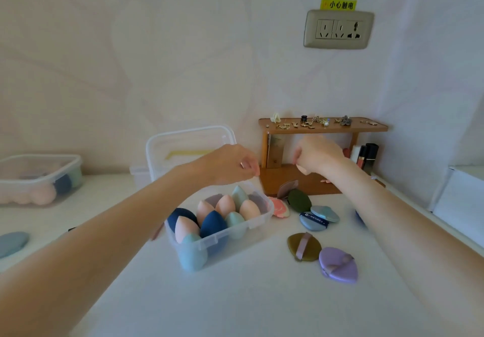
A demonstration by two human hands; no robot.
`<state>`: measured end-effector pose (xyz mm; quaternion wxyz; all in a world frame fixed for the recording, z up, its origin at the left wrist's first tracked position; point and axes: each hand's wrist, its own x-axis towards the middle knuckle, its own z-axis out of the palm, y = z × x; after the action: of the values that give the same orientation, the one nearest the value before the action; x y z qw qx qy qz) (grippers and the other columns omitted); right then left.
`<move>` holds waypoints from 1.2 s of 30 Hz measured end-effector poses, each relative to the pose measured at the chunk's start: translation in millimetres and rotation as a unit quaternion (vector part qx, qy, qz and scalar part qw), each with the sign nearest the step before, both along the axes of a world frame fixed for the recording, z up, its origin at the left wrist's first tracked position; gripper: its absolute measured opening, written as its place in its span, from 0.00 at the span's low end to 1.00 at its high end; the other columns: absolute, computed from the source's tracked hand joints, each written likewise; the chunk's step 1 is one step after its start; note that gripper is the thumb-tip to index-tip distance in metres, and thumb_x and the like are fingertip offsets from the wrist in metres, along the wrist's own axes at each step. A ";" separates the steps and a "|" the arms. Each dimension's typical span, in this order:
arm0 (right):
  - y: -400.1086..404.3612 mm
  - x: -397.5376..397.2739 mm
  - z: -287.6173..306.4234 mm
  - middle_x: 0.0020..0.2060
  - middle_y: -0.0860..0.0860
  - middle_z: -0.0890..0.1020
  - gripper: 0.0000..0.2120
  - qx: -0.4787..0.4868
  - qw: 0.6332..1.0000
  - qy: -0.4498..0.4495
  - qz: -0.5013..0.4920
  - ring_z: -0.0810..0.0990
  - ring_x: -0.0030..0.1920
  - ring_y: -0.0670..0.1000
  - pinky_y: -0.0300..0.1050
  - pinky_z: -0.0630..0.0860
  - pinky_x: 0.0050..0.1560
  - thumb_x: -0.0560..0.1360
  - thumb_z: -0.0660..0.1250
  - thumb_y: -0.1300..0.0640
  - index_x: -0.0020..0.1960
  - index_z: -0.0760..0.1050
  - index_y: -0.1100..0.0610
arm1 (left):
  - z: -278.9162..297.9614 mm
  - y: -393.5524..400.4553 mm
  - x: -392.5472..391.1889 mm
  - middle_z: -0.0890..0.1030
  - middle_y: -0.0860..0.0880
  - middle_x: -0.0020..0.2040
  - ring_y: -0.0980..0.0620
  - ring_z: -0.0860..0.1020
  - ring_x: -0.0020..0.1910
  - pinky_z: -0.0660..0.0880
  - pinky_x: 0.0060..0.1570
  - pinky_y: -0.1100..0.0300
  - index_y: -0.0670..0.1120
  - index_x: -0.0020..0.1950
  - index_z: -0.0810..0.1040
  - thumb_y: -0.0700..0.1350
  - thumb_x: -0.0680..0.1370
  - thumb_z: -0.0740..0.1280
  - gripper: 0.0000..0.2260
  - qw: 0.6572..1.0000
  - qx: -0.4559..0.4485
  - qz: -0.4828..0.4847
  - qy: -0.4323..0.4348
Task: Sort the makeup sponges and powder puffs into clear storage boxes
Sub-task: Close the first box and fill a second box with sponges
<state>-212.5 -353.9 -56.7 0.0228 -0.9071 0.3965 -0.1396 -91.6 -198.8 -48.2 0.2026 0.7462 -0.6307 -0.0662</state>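
A clear storage box (258, 222) at the table's middle holds several egg-shaped makeup sponges (210, 225) in pink, navy, teal and lilac. My left hand (230, 165) hovers above the box's far end with curled fingers, and I see nothing in it. My right hand (317, 157) hovers further right, in front of the wooden shelf, also curled with nothing visible in it. Loose powder puffs lie right of the box: pink (280, 207), dark green (300, 200), two blue (318, 217), olive (303, 246) and purple (337, 264).
A clear lid (183, 145) stands upright behind the box, against the wall. A second clear box (39, 179) with sponges sits far left, and a blue puff (11, 243) lies near it. A wooden shelf (322, 125) with jewellery and lipsticks (365, 154) stands at the back right.
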 end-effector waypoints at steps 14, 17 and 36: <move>110.8 10.2 16.7 0.51 0.56 0.75 0.15 0.578 0.765 0.019 0.283 0.74 0.39 0.50 0.39 0.74 0.38 0.76 0.63 0.66 0.59 0.73 0.50 | -27.9 98.0 -17.1 0.78 0.42 0.53 0.47 0.78 0.47 0.72 0.33 0.73 0.41 0.57 0.73 0.45 0.76 0.65 0.12 0.989 0.084 0.115 -0.027; 113.6 19.9 4.0 0.52 0.55 0.77 0.14 0.612 0.743 -0.001 0.272 0.74 0.51 0.55 0.45 0.70 0.53 0.74 0.65 0.63 0.58 0.73 0.50 | -37.1 98.1 -13.3 0.80 0.42 0.55 0.43 0.79 0.54 0.74 0.51 0.57 0.39 0.59 0.74 0.45 0.76 0.65 0.14 0.986 0.055 0.156 -0.019; 143.7 55.0 -9.6 0.54 0.50 0.74 0.32 0.222 0.915 0.242 0.233 0.76 0.56 0.55 0.56 0.76 0.60 0.68 0.73 0.62 0.67 0.64 0.49 | -25.2 94.5 10.1 0.79 0.48 0.46 0.46 0.79 0.47 0.76 0.47 0.58 0.47 0.56 0.78 0.46 0.75 0.64 0.11 0.979 0.173 0.102 0.037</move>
<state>-157.5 -210.2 -66.3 0.1586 -0.9513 0.1882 0.1855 -81.5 -104.3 -73.3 0.0995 0.8275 -0.5223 -0.1806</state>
